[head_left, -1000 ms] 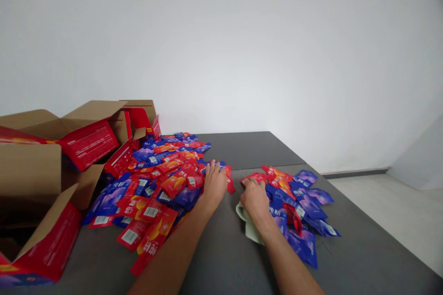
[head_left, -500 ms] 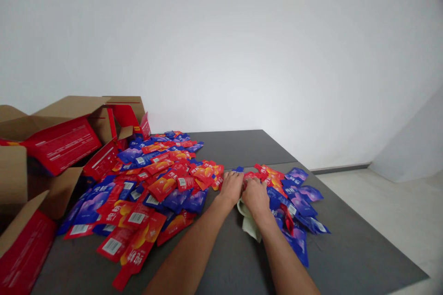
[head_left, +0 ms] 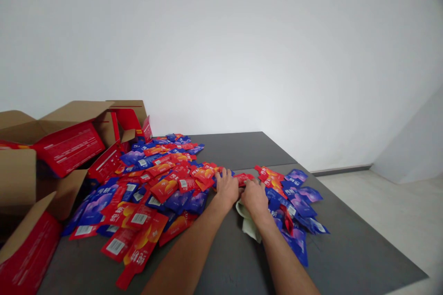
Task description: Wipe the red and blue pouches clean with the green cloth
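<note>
Red and blue printed pouches lie in a large pile (head_left: 162, 184) on the left of the dark table (head_left: 346, 249), and in a smaller pile (head_left: 297, 203) on the right. My left hand (head_left: 226, 188) rests at the large pile's right edge, its fingers apart over the pouches there. Close beside it, my right hand (head_left: 254, 196) has its fingers bent down at a red pouch (head_left: 243, 178); its fingertips are partly hidden. A pale green cloth (head_left: 249, 227) lies under the right hand and wrist.
Open red and brown cardboard boxes (head_left: 71, 147) crowd the left side of the table. A white wall (head_left: 221, 55) stands behind it. The table's right edge slants beside a pale floor (head_left: 360, 193).
My left hand has moved slightly left, onto the edge of the large pile. More of the red pouch between the hands shows now. My right hand has barely moved.
</note>
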A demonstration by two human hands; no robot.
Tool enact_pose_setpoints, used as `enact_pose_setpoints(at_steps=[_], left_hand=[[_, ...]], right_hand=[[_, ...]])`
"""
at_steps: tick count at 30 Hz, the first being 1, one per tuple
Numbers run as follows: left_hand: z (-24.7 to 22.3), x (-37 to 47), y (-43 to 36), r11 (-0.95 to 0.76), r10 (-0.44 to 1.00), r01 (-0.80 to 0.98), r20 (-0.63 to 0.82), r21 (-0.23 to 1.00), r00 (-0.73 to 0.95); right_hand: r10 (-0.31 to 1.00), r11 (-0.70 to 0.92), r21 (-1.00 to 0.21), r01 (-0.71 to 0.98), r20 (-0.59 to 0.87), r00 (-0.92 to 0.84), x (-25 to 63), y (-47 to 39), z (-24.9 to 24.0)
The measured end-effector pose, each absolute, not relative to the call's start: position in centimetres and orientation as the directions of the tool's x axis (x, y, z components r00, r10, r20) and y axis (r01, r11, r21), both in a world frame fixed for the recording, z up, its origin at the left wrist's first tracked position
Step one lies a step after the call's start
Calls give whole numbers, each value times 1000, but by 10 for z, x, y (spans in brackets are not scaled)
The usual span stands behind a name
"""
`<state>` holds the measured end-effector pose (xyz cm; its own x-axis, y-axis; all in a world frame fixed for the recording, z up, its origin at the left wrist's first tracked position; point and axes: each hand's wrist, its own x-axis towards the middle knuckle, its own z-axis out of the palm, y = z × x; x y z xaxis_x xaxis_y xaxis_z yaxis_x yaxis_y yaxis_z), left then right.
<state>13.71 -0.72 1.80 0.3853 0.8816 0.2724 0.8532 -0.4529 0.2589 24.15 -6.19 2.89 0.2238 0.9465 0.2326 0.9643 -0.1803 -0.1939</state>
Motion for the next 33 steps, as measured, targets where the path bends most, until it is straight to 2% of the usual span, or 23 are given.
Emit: enact_pose_setpoints(at_steps=[6, 11, 15, 19, 21, 22, 23, 25, 29, 33], left_hand=[[10, 121, 3, -384, 899, 822, 372, 420, 230], [20, 86, 20, -388, 902, 669, 409, 634, 135], [26, 57, 14, -332, 929, 458, 369, 825, 10], [24, 33, -20, -245, 959, 208, 268, 947, -90], [26, 23, -39, -196, 974, 77, 203, 978, -99], [29, 18, -48, -107, 993, -137, 98, 985, -68], [31, 14, -56, -18, 1000, -321, 15, 947, -14], [37, 4, -68, 76, 993, -520, -19, 851, 114], [41, -7, -78, 101, 953, -591, 93, 800, 289], [35, -5, -80, 85, 937, -577, 131, 812, 323]], right_hand=[[944, -164, -207, 965, 252, 214, 241, -64, 30], [938, -117, -256, 959, 288, 192, 236, -62, 31], [908, 75, -348, 934, 411, 81, 227, -58, 35], [800, 352, -407, 843, 598, -45, 208, -63, 41], [740, 483, -404, 777, 662, -116, 195, -70, 45], [716, 539, -395, 744, 680, -158, 188, -75, 46], [696, 587, -382, 714, 688, -205, 181, -80, 47], [674, 654, -350, 671, 673, -305, 168, -89, 49], [667, 699, -288, 654, 591, -453, 154, -100, 48], [705, 654, -277, 704, 560, -435, 154, -98, 44]])
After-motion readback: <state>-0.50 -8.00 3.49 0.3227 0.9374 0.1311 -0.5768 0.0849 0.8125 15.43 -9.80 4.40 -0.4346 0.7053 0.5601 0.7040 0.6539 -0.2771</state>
